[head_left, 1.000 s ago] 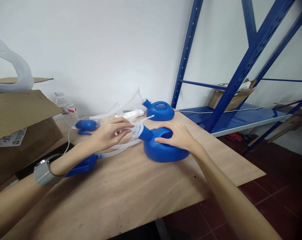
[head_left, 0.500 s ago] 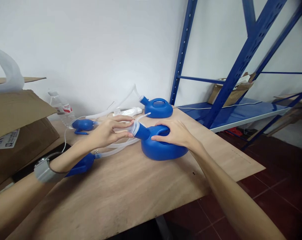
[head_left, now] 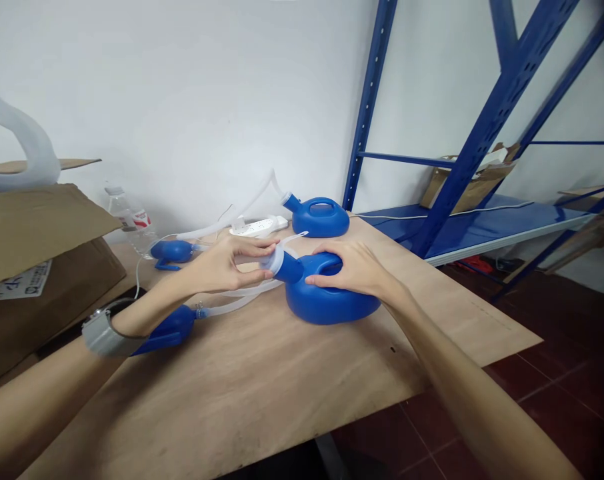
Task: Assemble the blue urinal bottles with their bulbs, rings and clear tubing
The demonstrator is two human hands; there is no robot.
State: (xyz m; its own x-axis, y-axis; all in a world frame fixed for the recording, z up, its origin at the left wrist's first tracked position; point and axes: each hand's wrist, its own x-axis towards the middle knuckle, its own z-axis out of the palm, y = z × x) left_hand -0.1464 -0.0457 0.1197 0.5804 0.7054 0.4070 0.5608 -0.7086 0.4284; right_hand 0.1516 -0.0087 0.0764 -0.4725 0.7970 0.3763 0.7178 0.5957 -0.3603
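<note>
One blue jug (head_left: 328, 304), beneath right hand (head_left: 358, 268)

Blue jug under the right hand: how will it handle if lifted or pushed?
The blue jug is probably stiff: its molded body shows no visible dent under the right hand. Wide and low, it should slide rather than tip. Its smooth, faintly glossy surface may be slightly slippery.

No legible text (blurry labels (head_left: 19, 283))
</note>
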